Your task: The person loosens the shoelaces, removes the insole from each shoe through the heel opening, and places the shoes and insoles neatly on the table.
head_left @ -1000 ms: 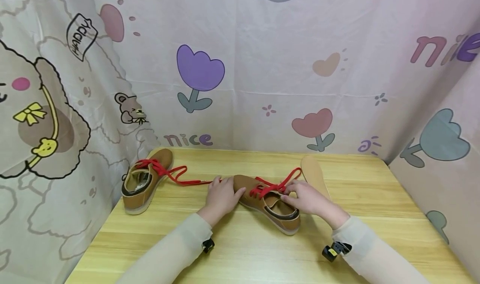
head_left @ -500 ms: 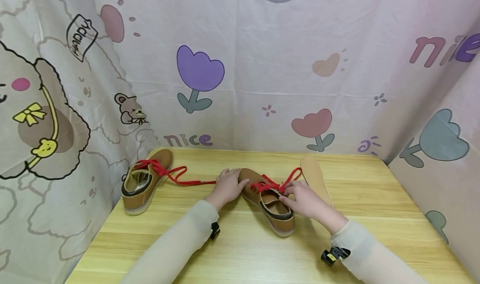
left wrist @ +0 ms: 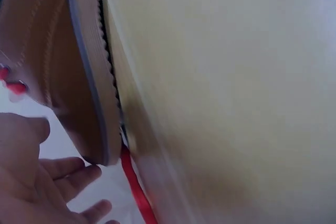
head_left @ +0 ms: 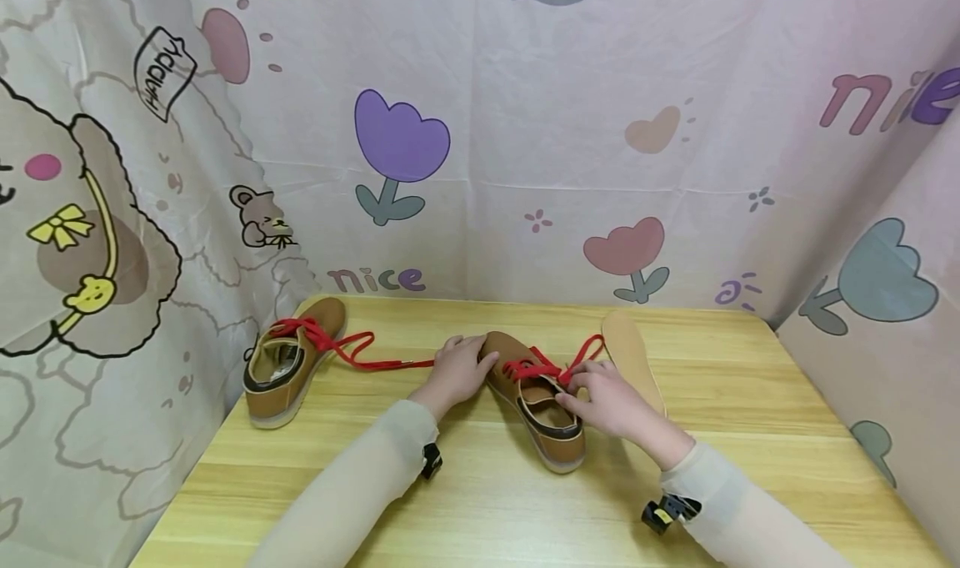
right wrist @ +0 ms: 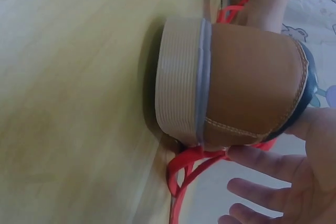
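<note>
A brown lace-up shoe (head_left: 557, 447) with red laces lies at mid-table, its toe pointing away and left. At the toe, my left hand (head_left: 456, 371) holds it, thumb over the near side; in the left wrist view the fingertips (left wrist: 90, 171) meet the toe's end. My right hand (head_left: 611, 397) pinches the collar's right side, its thumb at the opening and its index finger along the outside. The right wrist view shows the heel (right wrist: 252, 82) and the other fingers spread loosely. Red laces (head_left: 587, 351) loop out beyond the right hand.
A matching brown shoe (head_left: 273, 405) stands at the table's left, its red lace (head_left: 378, 365) stretching right to my left hand. A tan insole (head_left: 628, 347) lies behind my right hand. Printed curtains (head_left: 517, 159) enclose the wooden table (head_left: 750, 434).
The middle shoe has turned, its toe swinging away and right while its heel moves left. My left hand has shifted right and away with the toe. My right hand stays nearly in place.
</note>
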{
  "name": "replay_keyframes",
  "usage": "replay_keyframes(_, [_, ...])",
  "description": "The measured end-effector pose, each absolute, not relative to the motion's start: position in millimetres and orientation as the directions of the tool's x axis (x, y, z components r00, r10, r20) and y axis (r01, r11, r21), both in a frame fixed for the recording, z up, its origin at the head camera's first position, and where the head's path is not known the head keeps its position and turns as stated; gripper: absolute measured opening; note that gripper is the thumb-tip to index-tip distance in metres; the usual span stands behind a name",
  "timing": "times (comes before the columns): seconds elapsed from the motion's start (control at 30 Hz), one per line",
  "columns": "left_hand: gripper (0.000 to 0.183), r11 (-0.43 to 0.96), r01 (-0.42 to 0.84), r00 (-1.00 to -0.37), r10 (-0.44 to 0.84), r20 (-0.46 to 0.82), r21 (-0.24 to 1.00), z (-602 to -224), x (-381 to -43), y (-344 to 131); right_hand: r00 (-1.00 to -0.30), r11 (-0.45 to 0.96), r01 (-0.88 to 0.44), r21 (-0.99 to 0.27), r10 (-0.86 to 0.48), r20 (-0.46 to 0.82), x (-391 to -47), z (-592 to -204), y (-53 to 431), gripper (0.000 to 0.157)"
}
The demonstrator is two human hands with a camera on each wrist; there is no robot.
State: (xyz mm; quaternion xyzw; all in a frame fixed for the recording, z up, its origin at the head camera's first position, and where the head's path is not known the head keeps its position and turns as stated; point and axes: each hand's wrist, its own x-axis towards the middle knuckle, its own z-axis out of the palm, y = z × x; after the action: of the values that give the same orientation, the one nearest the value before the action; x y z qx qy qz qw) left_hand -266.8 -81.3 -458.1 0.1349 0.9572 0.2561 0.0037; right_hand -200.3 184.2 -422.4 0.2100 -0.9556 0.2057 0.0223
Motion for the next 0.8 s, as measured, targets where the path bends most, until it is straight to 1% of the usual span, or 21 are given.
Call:
replay_keyframes(0.1, [0.055,0.831,0.257,-0.965,0.247,0.086,0.493,-455,-256,-81,-0.913,0.822,-0.406,-0.399,-0.388,0.129,-202,-421,186,0.019])
replay_keyframes(0.27, [0.058,0.831,0.244,-0.968,0.235,0.082,0.5,-449,-237,-78,-0.915,0.818,-0.401,-0.413,-0.382,0.131,-205,-419,188,0.017])
replay_keyframes(0.4, [0.071,0.837,0.243,-0.969,0.227,0.094,0.49,-443,-223,-71,-0.913,0.814,-0.404,-0.417,-0.385,0.134,-207,-418,188,0.018])
replay_keyframes(0.5, [0.084,0.859,0.254,-0.967,0.236,0.095,0.446,-440,-215,-64,-0.908,0.813,-0.416,-0.406,-0.394,0.143,-209,-419,187,0.02])
replay_keyframes(0.57, [0.09,0.871,0.261,-0.965,0.246,0.091,0.416,-439,-210,-60,-0.905,0.815,-0.424,-0.395,-0.401,0.144,-209,-421,186,0.021])
replay_keyframes(0.67, [0.089,0.882,0.274,-0.962,0.258,0.094,0.383,-439,-206,-56,-0.895,0.816,-0.445,-0.37,-0.42,0.15,-210,-424,185,0.024])
replay_keyframes(0.8, [0.081,0.874,0.284,-0.959,0.266,0.1,0.394,-439,-202,-54,-0.894,0.82,-0.447,-0.358,-0.421,0.152,-211,-427,184,0.024])
